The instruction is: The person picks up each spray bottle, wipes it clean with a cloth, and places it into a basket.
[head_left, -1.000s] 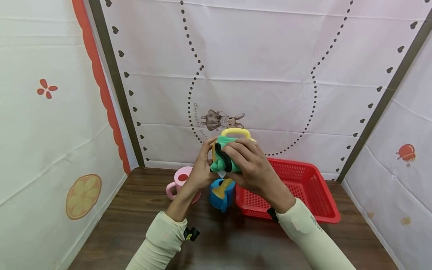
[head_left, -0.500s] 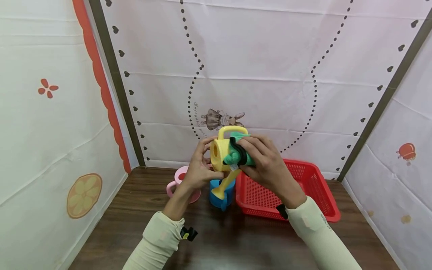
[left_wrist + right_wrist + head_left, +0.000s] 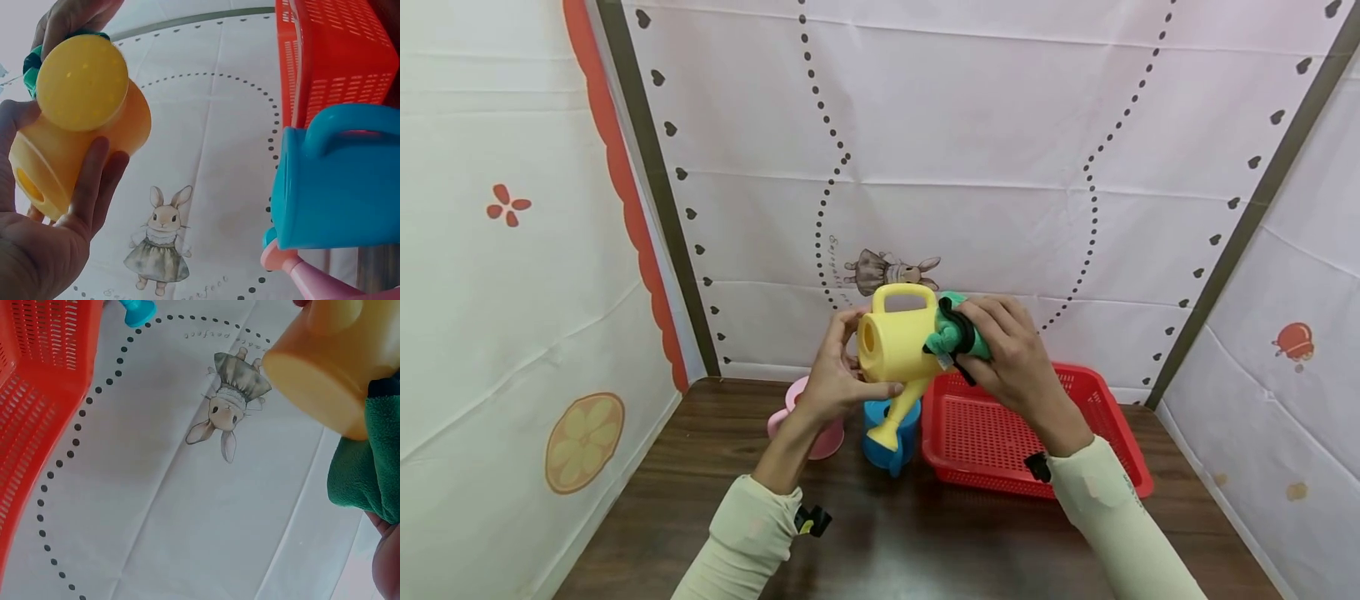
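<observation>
A yellow toy watering can (image 3: 898, 346) is held up in the air, tilted, its sprinkler spout pointing down toward the person. My left hand (image 3: 837, 367) grips it round its left end, thumb below the opening and fingers behind. In the left wrist view the round sprinkler head (image 3: 81, 81) faces the camera. My right hand (image 3: 1011, 358) holds a bunched green cloth (image 3: 955, 329) with black edging against the can's right end. The right wrist view shows the cloth (image 3: 381, 444) at the rim of the can's flat base (image 3: 312, 390).
On the dark wooden table (image 3: 715, 500) stand a pink watering can (image 3: 827, 437) at left and a blue watering can (image 3: 878, 454), partly behind the yellow spout. A red plastic basket (image 3: 992, 483) is at right. White printed curtains (image 3: 970, 125) enclose the table.
The right hand has moved right with the green cloth, from the can's opening end along the body to its base end. The yellow can, mostly covered before, now shows more fully.
</observation>
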Action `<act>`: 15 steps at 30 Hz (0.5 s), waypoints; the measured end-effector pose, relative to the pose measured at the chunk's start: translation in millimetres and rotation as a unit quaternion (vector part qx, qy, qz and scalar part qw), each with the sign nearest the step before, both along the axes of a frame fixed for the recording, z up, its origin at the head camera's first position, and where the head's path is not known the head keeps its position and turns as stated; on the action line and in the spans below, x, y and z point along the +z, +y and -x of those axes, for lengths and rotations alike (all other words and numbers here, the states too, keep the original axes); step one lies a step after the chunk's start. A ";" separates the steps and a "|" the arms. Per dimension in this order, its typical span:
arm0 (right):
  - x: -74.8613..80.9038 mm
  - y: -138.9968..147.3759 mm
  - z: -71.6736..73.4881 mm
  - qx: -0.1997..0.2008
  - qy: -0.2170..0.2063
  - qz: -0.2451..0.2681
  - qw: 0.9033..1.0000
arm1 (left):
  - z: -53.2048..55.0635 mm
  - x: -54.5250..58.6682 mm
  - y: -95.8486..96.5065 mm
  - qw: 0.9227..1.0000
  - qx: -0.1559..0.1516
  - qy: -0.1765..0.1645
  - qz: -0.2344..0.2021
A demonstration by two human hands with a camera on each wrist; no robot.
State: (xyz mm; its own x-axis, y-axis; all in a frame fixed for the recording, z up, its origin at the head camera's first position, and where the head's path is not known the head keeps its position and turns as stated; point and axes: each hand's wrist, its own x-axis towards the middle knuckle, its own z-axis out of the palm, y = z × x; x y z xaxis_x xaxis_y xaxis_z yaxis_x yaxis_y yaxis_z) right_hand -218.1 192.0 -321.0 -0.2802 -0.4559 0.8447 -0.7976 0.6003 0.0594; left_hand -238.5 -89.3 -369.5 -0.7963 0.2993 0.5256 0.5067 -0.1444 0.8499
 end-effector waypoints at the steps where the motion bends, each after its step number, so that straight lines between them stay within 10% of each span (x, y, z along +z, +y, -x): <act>1: -0.7 -1.7 -0.2 0.001 -0.002 -0.001 1.000 | 0.2 -0.7 0.3 1.000 -0.006 -0.004 0.006; 9: -0.7 -27.4 -11.4 0.012 -0.005 -0.035 0.999 | 4.6 -9.2 2.8 0.998 -0.061 0.002 0.006; 15: 5.3 -47.7 -19.2 0.023 0.025 -0.067 0.997 | 6.3 -13.4 4.8 0.999 -0.031 0.012 0.009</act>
State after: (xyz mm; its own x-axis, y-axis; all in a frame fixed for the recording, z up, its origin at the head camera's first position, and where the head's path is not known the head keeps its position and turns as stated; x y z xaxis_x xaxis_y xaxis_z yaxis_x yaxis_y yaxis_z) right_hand -198.9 144.3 -315.7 -0.2149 -0.5773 0.7877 -0.8178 0.5473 0.1780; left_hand -244.9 -84.5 -382.8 -0.7632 0.3578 0.5381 0.5168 -0.1618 0.8407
